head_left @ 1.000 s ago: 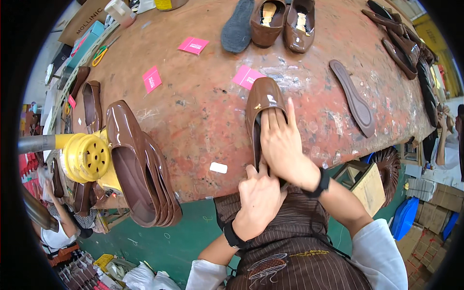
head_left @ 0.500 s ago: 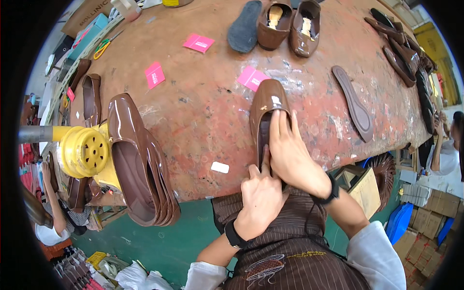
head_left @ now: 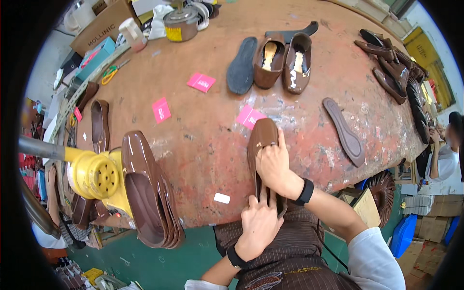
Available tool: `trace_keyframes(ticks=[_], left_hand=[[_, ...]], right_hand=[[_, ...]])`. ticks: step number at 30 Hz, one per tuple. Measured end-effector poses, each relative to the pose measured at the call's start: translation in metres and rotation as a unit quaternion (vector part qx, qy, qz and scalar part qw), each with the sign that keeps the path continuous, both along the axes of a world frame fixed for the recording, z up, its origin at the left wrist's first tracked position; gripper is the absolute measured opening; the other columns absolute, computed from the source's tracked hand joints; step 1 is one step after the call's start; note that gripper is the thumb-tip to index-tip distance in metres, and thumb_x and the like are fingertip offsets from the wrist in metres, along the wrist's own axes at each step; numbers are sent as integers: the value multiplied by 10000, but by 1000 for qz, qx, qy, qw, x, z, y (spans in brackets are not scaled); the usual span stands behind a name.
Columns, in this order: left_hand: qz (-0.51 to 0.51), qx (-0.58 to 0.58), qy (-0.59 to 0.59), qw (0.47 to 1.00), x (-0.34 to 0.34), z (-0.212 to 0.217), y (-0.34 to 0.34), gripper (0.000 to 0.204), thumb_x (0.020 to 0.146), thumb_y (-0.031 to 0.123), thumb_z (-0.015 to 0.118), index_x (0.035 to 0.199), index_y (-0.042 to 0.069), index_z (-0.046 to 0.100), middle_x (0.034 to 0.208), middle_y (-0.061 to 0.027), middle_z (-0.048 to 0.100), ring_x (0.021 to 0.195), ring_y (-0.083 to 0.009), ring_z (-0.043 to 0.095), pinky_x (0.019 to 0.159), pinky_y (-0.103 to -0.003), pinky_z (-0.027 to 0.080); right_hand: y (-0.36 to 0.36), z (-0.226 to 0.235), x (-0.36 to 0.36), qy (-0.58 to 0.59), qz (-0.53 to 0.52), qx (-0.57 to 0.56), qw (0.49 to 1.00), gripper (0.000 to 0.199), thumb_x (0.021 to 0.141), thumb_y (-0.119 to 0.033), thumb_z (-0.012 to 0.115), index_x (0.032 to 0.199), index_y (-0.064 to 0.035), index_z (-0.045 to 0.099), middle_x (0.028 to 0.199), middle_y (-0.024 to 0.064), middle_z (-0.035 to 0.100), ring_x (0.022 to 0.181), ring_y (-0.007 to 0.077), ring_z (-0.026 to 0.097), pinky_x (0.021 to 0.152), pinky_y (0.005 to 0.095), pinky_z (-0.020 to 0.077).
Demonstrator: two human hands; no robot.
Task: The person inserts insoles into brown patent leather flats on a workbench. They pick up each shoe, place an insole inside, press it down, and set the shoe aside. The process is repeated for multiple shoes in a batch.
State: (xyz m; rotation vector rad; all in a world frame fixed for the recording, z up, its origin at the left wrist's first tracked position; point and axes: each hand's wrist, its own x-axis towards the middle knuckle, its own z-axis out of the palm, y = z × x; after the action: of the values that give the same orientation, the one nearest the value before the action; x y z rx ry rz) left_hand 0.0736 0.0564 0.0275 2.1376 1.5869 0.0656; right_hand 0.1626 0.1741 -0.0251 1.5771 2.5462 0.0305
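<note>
A glossy brown loafer (head_left: 264,131) lies at the table's near edge, toe pointing away from me. My right hand (head_left: 273,166) is closed on its upper, with one finger stretched along the right side of the toe and the others reaching into the opening, their tips hidden. At the heel end, my left hand (head_left: 261,221) has two fingers stretched into the shoe and the rest curled round its back part. What those fingers touch inside cannot be seen. A loose brown insole (head_left: 344,133) lies to the right.
Several nested brown shoes (head_left: 147,193) stand left, by a yellow metal fixture (head_left: 99,176). Pink cards (head_left: 201,82) and a white tag (head_left: 222,198) lie about. Behind are a dark sole (head_left: 242,65) and two loafers (head_left: 297,63). More shoes (head_left: 394,67) lie far right; a co-worker (head_left: 447,154) is beyond.
My right hand's fingers have gone from lying flat in the opening to bending inside it, one now along the outside. The whole table sits lower in view, as my head has tilted up.
</note>
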Motion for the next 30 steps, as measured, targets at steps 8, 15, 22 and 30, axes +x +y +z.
trace_keyframes(ticks=[8, 15, 22, 30], left_hand=[[9, -32, -282, 959, -124, 49, -32, 381, 776, 198, 778, 1123, 59, 706, 1343, -154, 554, 1198, -311, 555, 898, -377, 530], [266, 244, 21, 932, -163, 162, -34, 191, 767, 100, 795, 798, -33, 662, 889, -153, 624, 853, -360, 595, 811, -418, 482], [247, 176, 188, 934, -180, 91, -56, 296, 856, 305, 738, 841, 14, 683, 907, -140, 625, 1090, -399, 547, 1114, -572, 299], [337, 443, 134, 820, -125, 76, -19, 426, 838, 299, 790, 1158, 53, 653, 1301, -193, 559, 1224, -402, 511, 1062, -566, 347]], right_hand=[[61, 113, 50, 475, 72, -211, 851, 232, 901, -159, 616, 1071, -24, 698, 919, 180, 715, 826, 362, 687, 705, 408, 546], [145, 21, -12, 310, 59, 192, 929, 393, 862, -298, 681, 1159, -45, 631, 1047, 136, 628, 965, 343, 618, 810, 450, 532], [185, -4, -29, 304, 24, 132, 943, 312, 843, -140, 622, 1139, -41, 626, 864, 141, 641, 809, 298, 663, 700, 398, 539], [42, 90, 132, 794, -262, -64, 544, 283, 937, -28, 587, 1218, -22, 614, 1142, 56, 661, 1055, 121, 616, 883, 274, 502]])
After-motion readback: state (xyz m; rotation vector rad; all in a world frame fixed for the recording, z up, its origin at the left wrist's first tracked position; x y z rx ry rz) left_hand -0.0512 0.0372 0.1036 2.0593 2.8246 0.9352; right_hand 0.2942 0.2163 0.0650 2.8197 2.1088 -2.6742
